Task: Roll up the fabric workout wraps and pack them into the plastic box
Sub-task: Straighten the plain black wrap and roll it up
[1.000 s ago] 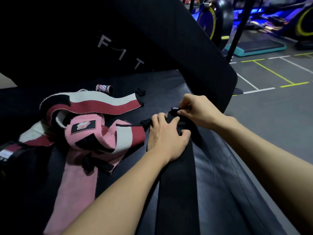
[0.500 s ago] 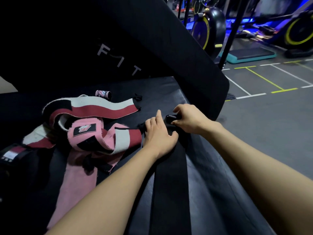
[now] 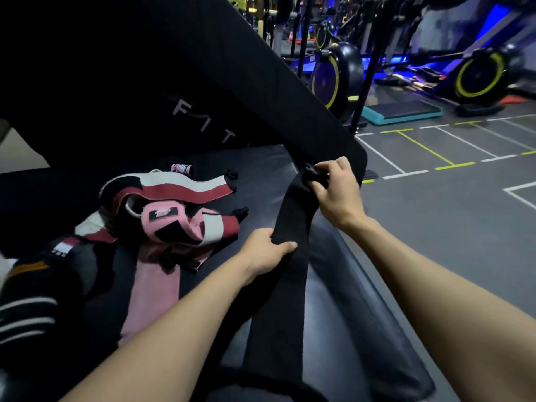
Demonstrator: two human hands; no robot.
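Observation:
A long black wrap [image 3: 285, 285] runs up the middle of the black padded bench [image 3: 362, 329]. My right hand [image 3: 338, 192] pinches its far end, bunched and lifted off the pad. My left hand [image 3: 265, 252] grips the same wrap lower down along its left edge. Left of them lies a loose pile: a pink wrap [image 3: 153, 282], a red, white and black striped wrap [image 3: 179, 188], and a small rolled pink wrap [image 3: 182, 168] behind it. No plastic box is in view.
A tilted black backrest pad [image 3: 232, 82] with pale lettering rises behind the bench. A dark striped garment [image 3: 32, 300] lies at the left edge. On the right are grey gym floor with painted lines [image 3: 435, 158], exercise bikes [image 3: 336, 76] and a teal step platform [image 3: 403, 111].
My right hand has raised the black wrap's far end off the pad. My left hand slid back toward me and now grips the wrap's edge instead of pressing near the end.

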